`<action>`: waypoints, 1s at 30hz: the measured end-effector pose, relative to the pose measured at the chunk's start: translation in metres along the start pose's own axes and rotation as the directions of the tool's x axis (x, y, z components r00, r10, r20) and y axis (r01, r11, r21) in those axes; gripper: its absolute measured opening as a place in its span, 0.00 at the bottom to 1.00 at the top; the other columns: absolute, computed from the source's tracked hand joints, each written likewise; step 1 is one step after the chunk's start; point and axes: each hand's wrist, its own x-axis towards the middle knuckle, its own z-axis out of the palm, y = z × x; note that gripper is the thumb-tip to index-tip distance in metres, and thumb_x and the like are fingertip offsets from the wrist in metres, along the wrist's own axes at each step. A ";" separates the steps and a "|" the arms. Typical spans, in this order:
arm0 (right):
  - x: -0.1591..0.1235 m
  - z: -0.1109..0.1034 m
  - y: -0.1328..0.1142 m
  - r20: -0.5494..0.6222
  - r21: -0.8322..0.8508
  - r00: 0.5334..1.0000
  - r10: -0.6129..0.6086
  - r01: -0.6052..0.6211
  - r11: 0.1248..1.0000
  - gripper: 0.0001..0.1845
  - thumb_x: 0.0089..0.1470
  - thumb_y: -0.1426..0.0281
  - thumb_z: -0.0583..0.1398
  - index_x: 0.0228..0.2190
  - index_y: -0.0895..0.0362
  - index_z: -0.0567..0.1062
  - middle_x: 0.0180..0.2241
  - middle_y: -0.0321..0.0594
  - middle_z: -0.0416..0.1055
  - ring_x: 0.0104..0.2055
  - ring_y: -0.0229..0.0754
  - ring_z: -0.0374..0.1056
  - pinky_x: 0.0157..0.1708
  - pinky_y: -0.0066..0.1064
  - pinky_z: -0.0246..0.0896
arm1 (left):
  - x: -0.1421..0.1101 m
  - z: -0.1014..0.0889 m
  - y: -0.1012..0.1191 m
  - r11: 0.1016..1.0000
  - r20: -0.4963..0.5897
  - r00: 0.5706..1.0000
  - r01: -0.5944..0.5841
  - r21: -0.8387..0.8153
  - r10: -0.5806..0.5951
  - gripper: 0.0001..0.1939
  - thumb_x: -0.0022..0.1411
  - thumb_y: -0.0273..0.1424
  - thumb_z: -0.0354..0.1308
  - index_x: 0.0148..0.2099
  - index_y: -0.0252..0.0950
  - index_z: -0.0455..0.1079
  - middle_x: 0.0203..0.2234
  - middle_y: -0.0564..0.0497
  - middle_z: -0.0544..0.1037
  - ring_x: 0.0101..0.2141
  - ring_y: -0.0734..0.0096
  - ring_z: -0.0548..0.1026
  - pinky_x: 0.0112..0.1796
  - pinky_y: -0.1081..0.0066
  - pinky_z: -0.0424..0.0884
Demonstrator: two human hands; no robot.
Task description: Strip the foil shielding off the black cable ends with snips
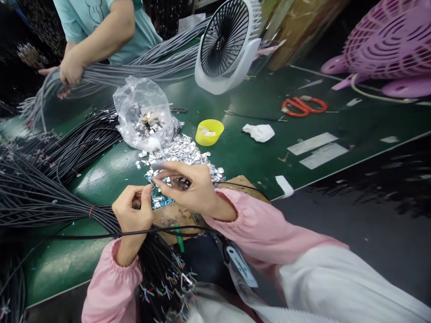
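My left hand is closed in a pinch, its fingertips meeting those of my right hand. Whatever small piece lies between the left fingertips is too small to make out. A thin black cable comes out behind my closed right hand. Black cable also crosses my left wrist. Grey covering caps a right fingertip. Under the hands lies a pile of silver foil scraps with blue bits, beside a worn brown board.
Bundled black cables fill the left side. Behind the pile stand a clear plastic bag, a yellow cup and a white fan. Orange-handled scissors lie right, near a pink fan. A co-worker's hand grips grey cables.
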 end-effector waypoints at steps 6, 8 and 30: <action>0.007 -0.001 -0.002 0.083 0.195 0.955 0.283 -0.294 0.936 0.15 0.45 0.70 0.61 0.37 0.63 0.75 0.24 0.39 0.76 0.14 0.27 0.56 0.14 0.22 0.56 | -0.001 -0.001 0.002 0.999 -0.001 1.000 0.019 -0.033 -0.019 0.12 0.56 0.34 0.57 0.23 0.34 0.68 0.16 0.55 0.68 0.17 0.80 0.63 0.19 0.78 0.58; 0.009 -0.002 -0.002 0.140 0.267 0.924 0.356 -0.381 0.885 0.17 0.44 0.69 0.61 0.38 0.65 0.75 0.24 0.40 0.76 0.14 0.26 0.53 0.13 0.21 0.53 | -0.001 -0.001 0.002 0.999 -0.002 1.000 0.011 -0.039 -0.011 0.11 0.56 0.33 0.57 0.23 0.34 0.68 0.16 0.56 0.67 0.17 0.81 0.62 0.19 0.78 0.58; 0.002 -0.002 0.008 0.045 -0.047 0.993 -0.106 0.108 0.993 0.15 0.47 0.77 0.59 0.38 0.60 0.78 0.30 0.40 0.78 0.29 0.36 0.73 0.31 0.24 0.69 | 0.010 -0.003 -0.013 0.961 0.020 0.972 0.233 -0.146 -0.232 0.15 0.57 0.39 0.56 0.23 0.34 0.67 0.13 0.57 0.67 0.13 0.82 0.61 0.15 0.79 0.56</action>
